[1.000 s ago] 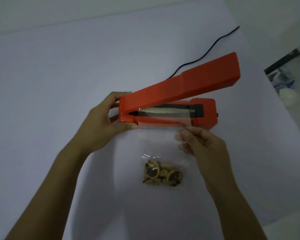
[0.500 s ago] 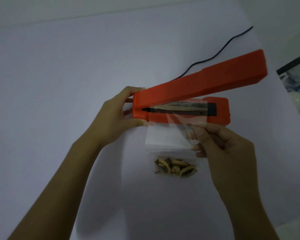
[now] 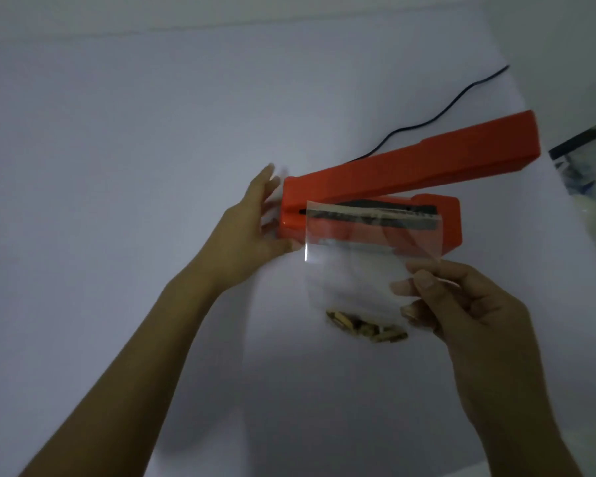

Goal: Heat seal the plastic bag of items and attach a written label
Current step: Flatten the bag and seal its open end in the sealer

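An orange heat sealer (image 3: 427, 166) lies on the white table (image 3: 152, 132) with its lid arm raised and the dark sealing strip (image 3: 393, 206) exposed. My right hand (image 3: 468, 311) pinches the right edge of a clear plastic bag (image 3: 351, 277) and holds it up in front of the sealer's base. The bag's top edge overlaps the strip in the view. Small tan pieces (image 3: 365, 330) sit at the bag's bottom. My left hand (image 3: 245, 235) is at the sealer's left end, fingers straight and blurred, thumb touching the base corner.
A black power cord (image 3: 461, 94) runs from the sealer toward the back right. Beyond the table's right edge lie a dark object (image 3: 578, 142) and some pale clutter. The table's far edge meets a light wall.
The bag's top has come out of the sealer jaw and the bag has lifted toward me in my right hand. My left fingers have loosened from the sealer's end and straightened.
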The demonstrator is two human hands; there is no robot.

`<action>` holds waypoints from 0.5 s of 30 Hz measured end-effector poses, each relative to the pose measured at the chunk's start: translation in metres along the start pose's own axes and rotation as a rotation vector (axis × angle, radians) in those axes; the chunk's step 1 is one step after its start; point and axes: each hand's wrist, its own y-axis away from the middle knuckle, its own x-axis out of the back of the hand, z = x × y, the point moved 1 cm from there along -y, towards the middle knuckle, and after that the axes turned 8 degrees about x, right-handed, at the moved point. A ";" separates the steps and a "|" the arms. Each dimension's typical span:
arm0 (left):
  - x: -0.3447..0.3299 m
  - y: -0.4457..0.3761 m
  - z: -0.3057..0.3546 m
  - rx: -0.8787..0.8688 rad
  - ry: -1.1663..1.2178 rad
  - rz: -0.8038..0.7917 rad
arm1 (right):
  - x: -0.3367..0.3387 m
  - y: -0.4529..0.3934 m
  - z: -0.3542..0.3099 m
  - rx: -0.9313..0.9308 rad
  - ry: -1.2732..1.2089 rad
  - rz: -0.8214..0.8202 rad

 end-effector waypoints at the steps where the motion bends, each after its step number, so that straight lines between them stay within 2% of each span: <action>1: 0.001 0.006 -0.004 0.072 0.002 0.011 | -0.002 0.002 -0.002 -0.013 -0.007 -0.014; 3: 0.003 0.022 -0.013 0.122 -0.013 0.100 | -0.007 0.004 -0.005 -0.030 -0.020 -0.029; 5: 0.006 0.041 -0.017 0.083 -0.024 0.175 | -0.015 0.005 -0.007 -0.046 -0.019 -0.042; 7: 0.006 0.060 -0.022 0.085 0.039 0.052 | -0.026 0.006 -0.011 -0.054 -0.008 -0.073; 10: 0.004 0.079 -0.025 0.116 0.209 -0.270 | -0.047 0.007 -0.020 -0.095 -0.070 -0.116; 12: 0.010 0.085 -0.028 0.107 0.271 -0.303 | -0.062 0.006 -0.023 -0.101 -0.121 -0.138; 15: 0.031 0.094 -0.043 0.119 0.309 -0.219 | -0.089 0.002 -0.019 -0.077 -0.121 -0.134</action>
